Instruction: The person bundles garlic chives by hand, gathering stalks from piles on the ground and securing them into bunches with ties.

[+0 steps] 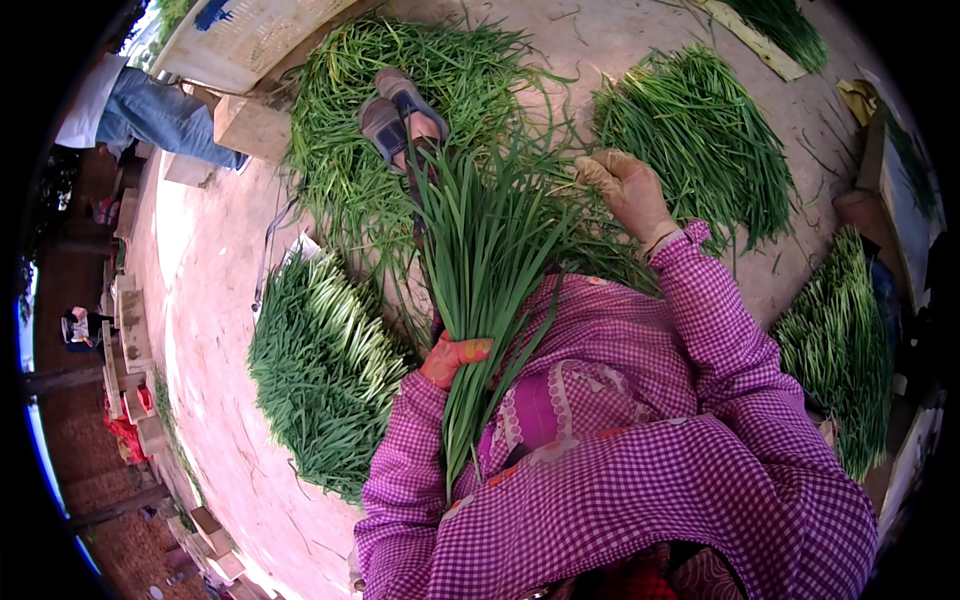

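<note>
My left hand, in an orange-stained glove, is closed around a thick bunch of garlic chives. The long green blades fan out away from me across my lap. To the right of the bunch, my right hand, in a pale glove, is raised with its fingers pinched together. What those fingers hold, if anything, is too small to make out. Beyond the bunch, a loose, tangled heap of chives spreads around my sandalled feet. A neater pile of chives lies just past my right hand.
Stacked chives with pale stem ends lie on the floor at my left. Another stack stands at the right. A pale plastic crate is at the far left, near a person in jeans. Wooden blocks line the left side.
</note>
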The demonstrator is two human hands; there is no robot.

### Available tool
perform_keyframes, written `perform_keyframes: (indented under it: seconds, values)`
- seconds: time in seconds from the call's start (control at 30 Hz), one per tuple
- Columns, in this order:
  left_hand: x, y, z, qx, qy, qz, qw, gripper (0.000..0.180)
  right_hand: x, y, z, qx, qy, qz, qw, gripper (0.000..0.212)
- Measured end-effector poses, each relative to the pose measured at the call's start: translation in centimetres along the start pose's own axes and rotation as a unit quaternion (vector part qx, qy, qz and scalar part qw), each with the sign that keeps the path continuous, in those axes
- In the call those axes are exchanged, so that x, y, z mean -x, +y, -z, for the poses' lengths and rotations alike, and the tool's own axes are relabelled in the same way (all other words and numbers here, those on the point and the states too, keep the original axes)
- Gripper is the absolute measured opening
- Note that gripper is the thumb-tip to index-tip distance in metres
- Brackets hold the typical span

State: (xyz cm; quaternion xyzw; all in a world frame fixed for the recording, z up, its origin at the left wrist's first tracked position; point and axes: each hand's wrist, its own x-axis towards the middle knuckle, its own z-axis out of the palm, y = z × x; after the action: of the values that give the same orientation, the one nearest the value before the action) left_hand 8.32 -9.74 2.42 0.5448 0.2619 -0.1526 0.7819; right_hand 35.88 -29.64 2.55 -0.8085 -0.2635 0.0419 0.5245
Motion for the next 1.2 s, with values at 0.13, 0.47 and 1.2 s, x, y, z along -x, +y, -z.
perform_keyframes:
  seconds: [0.13, 0.47, 1.2]
  values:
    - [-0.5, -0.6, 1.1, 0.002, -0.025, -0.012, 1.000, 0.045, 1.4, -4.1, 0.1, 0.125, -0.079, 0.216, 0.965, 0.031]
    - [-0.2, -0.6, 1.3, 0.041, -0.029, 0.019, 0.999, 0.044, 1.4, -1.8, -1.9, -0.247, -0.161, -0.040, 0.955, 0.015]
    - [1.0, 14.9, 6.8, 0.231, 0.124, -0.282, 0.923, 0.031, 6.6, -14.2, -8.3, 0.006, -0.311, 0.217, 0.925, 0.033]
